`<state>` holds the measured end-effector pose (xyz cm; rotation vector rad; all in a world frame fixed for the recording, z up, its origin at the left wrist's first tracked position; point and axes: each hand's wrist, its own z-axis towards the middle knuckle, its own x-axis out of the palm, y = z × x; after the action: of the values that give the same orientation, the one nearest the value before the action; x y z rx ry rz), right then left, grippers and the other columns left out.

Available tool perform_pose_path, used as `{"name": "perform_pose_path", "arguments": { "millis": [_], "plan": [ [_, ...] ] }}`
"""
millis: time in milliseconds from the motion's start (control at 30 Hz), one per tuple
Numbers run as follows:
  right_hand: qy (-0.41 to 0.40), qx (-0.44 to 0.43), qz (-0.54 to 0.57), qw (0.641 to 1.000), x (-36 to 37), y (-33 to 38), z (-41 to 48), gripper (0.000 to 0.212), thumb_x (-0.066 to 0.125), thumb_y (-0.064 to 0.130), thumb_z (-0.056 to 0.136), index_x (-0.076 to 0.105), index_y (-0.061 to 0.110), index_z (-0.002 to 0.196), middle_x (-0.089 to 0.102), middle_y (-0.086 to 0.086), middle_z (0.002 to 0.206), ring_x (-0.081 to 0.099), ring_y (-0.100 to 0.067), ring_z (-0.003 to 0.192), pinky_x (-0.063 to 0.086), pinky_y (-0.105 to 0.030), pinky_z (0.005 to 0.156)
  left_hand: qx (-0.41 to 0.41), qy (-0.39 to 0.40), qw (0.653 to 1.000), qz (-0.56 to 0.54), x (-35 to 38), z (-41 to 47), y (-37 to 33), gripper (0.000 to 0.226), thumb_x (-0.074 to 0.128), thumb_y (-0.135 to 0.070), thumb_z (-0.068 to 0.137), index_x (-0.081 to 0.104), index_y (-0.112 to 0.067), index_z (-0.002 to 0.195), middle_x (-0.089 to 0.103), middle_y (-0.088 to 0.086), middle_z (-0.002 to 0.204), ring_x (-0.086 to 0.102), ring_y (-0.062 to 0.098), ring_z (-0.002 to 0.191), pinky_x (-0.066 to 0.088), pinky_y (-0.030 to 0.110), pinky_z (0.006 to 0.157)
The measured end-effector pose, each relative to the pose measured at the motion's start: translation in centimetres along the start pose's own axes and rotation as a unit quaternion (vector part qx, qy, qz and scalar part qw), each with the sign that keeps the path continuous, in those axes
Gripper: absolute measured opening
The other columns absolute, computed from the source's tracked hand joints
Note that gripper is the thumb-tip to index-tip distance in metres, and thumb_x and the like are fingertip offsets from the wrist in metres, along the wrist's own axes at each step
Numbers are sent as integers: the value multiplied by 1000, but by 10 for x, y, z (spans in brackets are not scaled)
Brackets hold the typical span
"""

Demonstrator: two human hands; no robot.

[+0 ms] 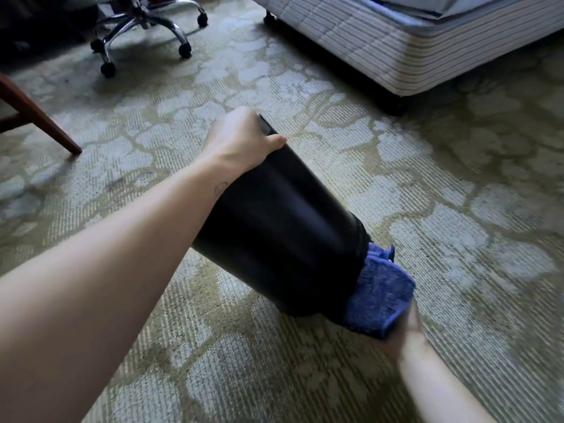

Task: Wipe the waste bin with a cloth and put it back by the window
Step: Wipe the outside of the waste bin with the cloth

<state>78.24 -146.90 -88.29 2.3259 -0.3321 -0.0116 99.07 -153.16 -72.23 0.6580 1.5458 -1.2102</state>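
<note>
- patterned carpet [457, 193] spreads out under both hands, well below the fingers.
- bed base [412, 47] sits far beyond the left fingers, up to the right.
- waste bin [283, 227], black, is held off the floor and tilted. its long axis runs from the left fingers at the far end down to the cloth at the near end. which end is the mouth, i cannot tell.
- office chair base [143, 22] is far off, left of the fingers.
- left hand [241, 141] is clamped on the bin's far edge, thumb lying across the side wall.
- blue cloth [381, 294] is pressed against the near end.
- right hand [403, 334] is blurred behind the cloth with its fingers hidden, so curled or flat, cannot tell.
</note>
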Motion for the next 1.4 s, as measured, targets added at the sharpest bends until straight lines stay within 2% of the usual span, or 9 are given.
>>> {"name": "perform_pose_path", "arguments": {
  "millis": [133, 233, 333, 467, 633, 733, 1033, 1267, 1400],
  "plan": [
    [213, -103, 187, 953, -12, -23, 20, 35, 30, 32, 105, 62, 23, 114, 65, 14, 101, 65, 2, 84, 50, -17, 88, -19, -7, 1000, -17, -4, -3, 12, 53, 67, -41, 87, 31, -16, 57, 35, 1, 58, 33, 17, 52, 24, 30, 48],
    [93, -291, 100, 947, -7, -4, 11, 33, 40, 39, 100, 66, 20, 104, 73, 15, 96, 66, -8, 98, 50, -27, 89, -15, -13, 1000, -17, -4, -5, 15, 50, 66, -42, 88, 34, -14, 61, 37, 0, 58, 33, 15, 51, 23, 30, 46],
    [142, -397, -45, 906, 11, 21, 16, 45, 36, 41, 98, 54, 18, 132, 57, 9, 135, 49, -8, 129, 34, -25, 109, 4, -5, 1000, -12, -2, -8, 8, 42, 65, -43, 88, 43, -13, 69, 41, 2, 64, 39, 19, 58, 24, 29, 47],
    [127, -362, -327, 864, 60, 40, 50, 56, 29, 47, 98, 40, 18, 145, 44, 4, 147, 34, -12, 140, 19, -22, 114, 30, 0, 1000, 8, 6, -11, -5, 42, 63, -47, 87, 51, -10, 70, 55, 6, 72, 57, 30, 79, 33, 30, 59],
    [159, -201, -309, 916, 46, 51, 84, 44, 33, 30, 104, 54, 3, 132, 57, -13, 131, 50, -17, 119, 35, -6, 89, 72, -2, 997, 11, 11, -26, -14, 41, 64, -45, 87, 45, -17, 63, 52, 2, 76, 52, 26, 82, 30, 29, 64],
    [121, -171, -325, 922, 15, 17, 87, 41, 41, 37, 100, 62, 10, 123, 63, -13, 123, 56, -22, 114, 40, -29, 100, 104, -1, 994, 30, 13, -27, -18, 39, 64, -50, 85, 59, -12, 82, 61, 5, 88, 60, 31, 93, 35, 31, 66],
    [-81, -304, -303, 899, -43, 27, 78, 29, 47, 26, 99, 65, 3, 99, 67, -23, 92, 62, -38, 92, 37, -34, 72, 279, -62, 953, 97, 22, -82, 11, 46, 53, -62, 84, 38, -20, 73, 61, -2, 64, 67, 32, 74, 44, 32, 55],
    [175, -232, -227, 929, 12, 82, 17, 49, 62, 60, 81, 72, 13, 71, 70, -7, 77, 66, -18, 71, 51, -26, 70, 475, -67, 869, 119, 38, -134, 54, 37, 58, -49, 80, 34, -20, 79, 52, -5, 52, 56, 18, 43, 38, 21, 31],
    [279, -180, -424, 842, 42, 108, -4, 42, 73, 47, 69, 72, 9, 89, 70, -13, 79, 64, -27, 74, 50, -37, 71, 505, -64, 853, 114, 38, -145, 77, 47, 70, -44, 81, 29, -20, 79, 46, -5, 53, 48, 17, 43, 35, 21, 31]
  ]
}}
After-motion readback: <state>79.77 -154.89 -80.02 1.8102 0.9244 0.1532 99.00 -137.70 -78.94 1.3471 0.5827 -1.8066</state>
